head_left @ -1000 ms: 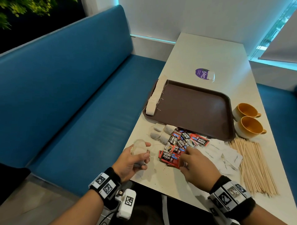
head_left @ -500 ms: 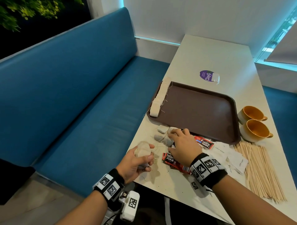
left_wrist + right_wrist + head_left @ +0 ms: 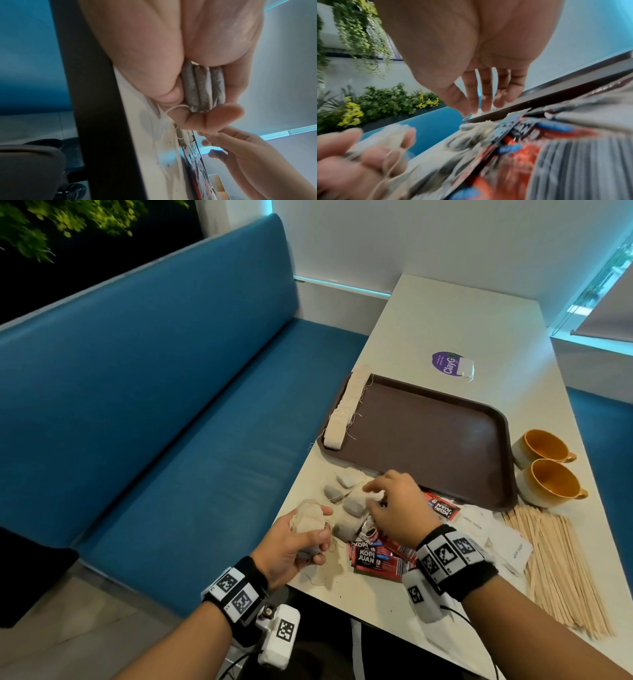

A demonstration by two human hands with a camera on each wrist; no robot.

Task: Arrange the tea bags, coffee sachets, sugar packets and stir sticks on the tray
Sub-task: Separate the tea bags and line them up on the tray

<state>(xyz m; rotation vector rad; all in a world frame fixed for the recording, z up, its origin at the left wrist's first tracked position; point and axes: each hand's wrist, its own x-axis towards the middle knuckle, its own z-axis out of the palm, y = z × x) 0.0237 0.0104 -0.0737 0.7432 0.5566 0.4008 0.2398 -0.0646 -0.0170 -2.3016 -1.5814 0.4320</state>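
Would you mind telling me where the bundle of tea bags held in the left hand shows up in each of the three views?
Head: bundle of tea bags, lower centre, gripped by the left hand at the table's near edge.
Left wrist: centre, three bags edge-on between thumb and fingers.
Right wrist: lower left, blurred.
Shared landmark: the red coffee sachets, just right of the bundle in all three.

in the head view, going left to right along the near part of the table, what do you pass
left hand gripping a stack of tea bags → red coffee sachets → right hand → white sugar packets → wooden stir sticks
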